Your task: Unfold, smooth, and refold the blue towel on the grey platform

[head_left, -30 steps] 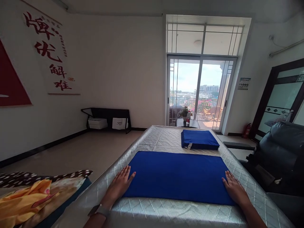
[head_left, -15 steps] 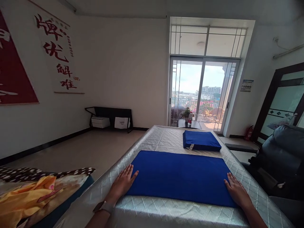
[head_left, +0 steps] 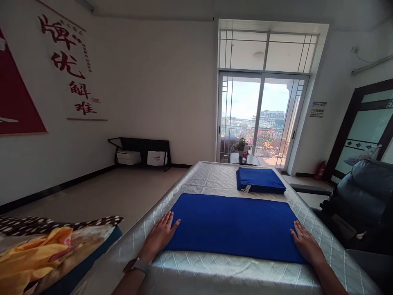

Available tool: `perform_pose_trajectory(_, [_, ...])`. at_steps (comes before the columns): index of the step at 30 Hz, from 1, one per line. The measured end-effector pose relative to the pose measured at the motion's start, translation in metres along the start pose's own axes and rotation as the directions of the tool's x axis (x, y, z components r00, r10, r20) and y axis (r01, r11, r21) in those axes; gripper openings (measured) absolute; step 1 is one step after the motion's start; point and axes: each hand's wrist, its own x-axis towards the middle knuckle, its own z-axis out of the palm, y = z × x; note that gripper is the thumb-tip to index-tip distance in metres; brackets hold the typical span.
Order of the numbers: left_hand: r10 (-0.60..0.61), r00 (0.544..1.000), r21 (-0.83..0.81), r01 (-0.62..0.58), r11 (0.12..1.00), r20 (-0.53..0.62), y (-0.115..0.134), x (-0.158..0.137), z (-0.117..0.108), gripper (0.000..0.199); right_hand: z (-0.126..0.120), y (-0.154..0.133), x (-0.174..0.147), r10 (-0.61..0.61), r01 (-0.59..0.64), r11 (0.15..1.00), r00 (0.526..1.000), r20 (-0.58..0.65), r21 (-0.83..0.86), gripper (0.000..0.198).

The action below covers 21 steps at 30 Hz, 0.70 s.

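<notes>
A flat blue cloth panel (head_left: 233,227), long and rectangular, lies across the silvery quilted table cover (head_left: 211,178) in front of me. My left hand (head_left: 161,232) rests flat at its left edge, fingers stretched out and thumb lying on the blue. At the opposite end, my right hand (head_left: 306,241) lies flat along the right edge with its fingers extended. Neither hand grips anything. Farther back on the cover sits a folded blue stack (head_left: 260,180) with a small white tag at its front left corner.
Left of the table, yellow cloth (head_left: 39,256) lies on patterned bedding. A dark leather chair (head_left: 368,196) stands close on the right. Beyond the table's far end are a small black table with a bottle (head_left: 245,152) and a plant. A black bench (head_left: 141,151) is against the wall.
Both hands stay flat at the panel's two ends. The view has shifted very slightly; the panel and the folded stack look unmoved.
</notes>
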Motion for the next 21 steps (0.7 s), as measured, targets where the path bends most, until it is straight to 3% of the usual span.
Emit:
perform_pose_trajectory(8, [-0.015, 1.000, 0.003, 0.015, 1.000, 0.016, 0.001, 0.000, -0.001, 0.074, 0.001, 0.003, 0.003, -0.003, 0.003, 0.999, 1.000, -0.003, 0.032, 0.073])
perform_pose_trajectory(12, [0.033, 0.999, 0.011, -0.033, 0.999, 0.032, 0.002, 0.000, -0.005, 0.072, 0.007, 0.006, 0.004, -0.019, 0.019, 1.000, 1.000, 0.006, 0.006, 0.074])
perform_pose_trajectory(16, [-0.019, 0.999, 0.000, 0.019, 1.000, 0.047, 0.002, 0.000, -0.005, 0.079, 0.011, 0.009, 0.005, -0.025, 0.025, 1.000, 1.000, 0.002, 0.004, 0.074])
perform_pose_trajectory(21, [0.008, 1.000, -0.018, -0.008, 1.000, 0.009, 0.000, 0.001, 0.000, 0.073, 0.009, 0.006, 0.004, -0.014, 0.014, 1.000, 1.000, -0.006, 0.010, 0.074])
